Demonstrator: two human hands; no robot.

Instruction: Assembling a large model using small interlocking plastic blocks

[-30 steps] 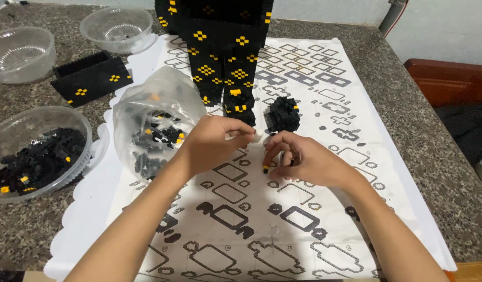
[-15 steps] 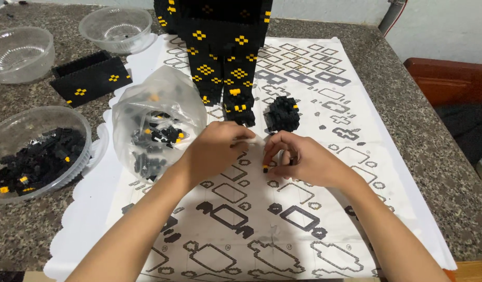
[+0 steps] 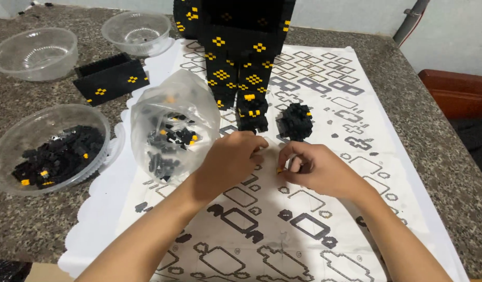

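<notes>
My left hand (image 3: 231,159) is curled over the white patterned sheet (image 3: 303,224), fingertips pinched near a tiny piece I cannot make out. My right hand (image 3: 316,168) sits just to its right, fingers closed on a small yellow brick (image 3: 279,170). The two hands almost touch. A tall black model with yellow dots (image 3: 240,57) stands just beyond them. A small black brick cluster (image 3: 295,120) lies on the sheet right of the model's base. A clear plastic bag of black and yellow bricks (image 3: 173,130) rests left of my left hand.
A clear bowl of black bricks (image 3: 47,151) stands at the left. Two other clear bowls (image 3: 34,52) (image 3: 137,32) stand at the back left. A flat black plate with yellow dots (image 3: 110,78) lies between them. A red-brown chair (image 3: 452,91) is at the right.
Both hands stayed close together over the sheet, with only slight finger movement; my left hand shifted a little toward the right hand.
</notes>
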